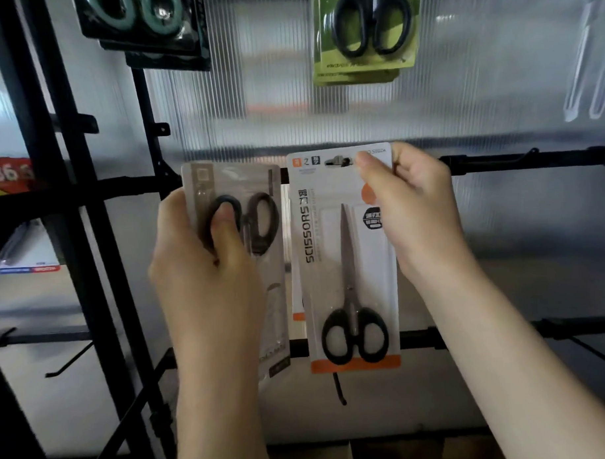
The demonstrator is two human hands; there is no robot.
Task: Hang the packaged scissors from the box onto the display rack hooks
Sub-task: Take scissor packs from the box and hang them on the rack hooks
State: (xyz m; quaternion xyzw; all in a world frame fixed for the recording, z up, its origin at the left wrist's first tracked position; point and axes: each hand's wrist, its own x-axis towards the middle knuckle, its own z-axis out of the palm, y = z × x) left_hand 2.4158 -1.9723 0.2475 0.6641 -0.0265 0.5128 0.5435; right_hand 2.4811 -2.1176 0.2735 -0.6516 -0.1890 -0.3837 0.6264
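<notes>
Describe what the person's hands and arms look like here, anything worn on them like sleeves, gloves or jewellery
Both the left hand and the right hand are bare, with no gloves. No ring, watch or bracelet shows on either one. Both forearms are uncovered all the way down to the bottom edge of the picture, so no sleeve is in view. The fingernails that show look short and unpainted.

Both forearms are bare as far down as the view reaches, with no sleeve or cuff showing. The left hand (206, 267) and right hand (413, 205) wear no gloves, rings, watch or bracelet. The fingernails are short, plain and unpainted.
</notes>
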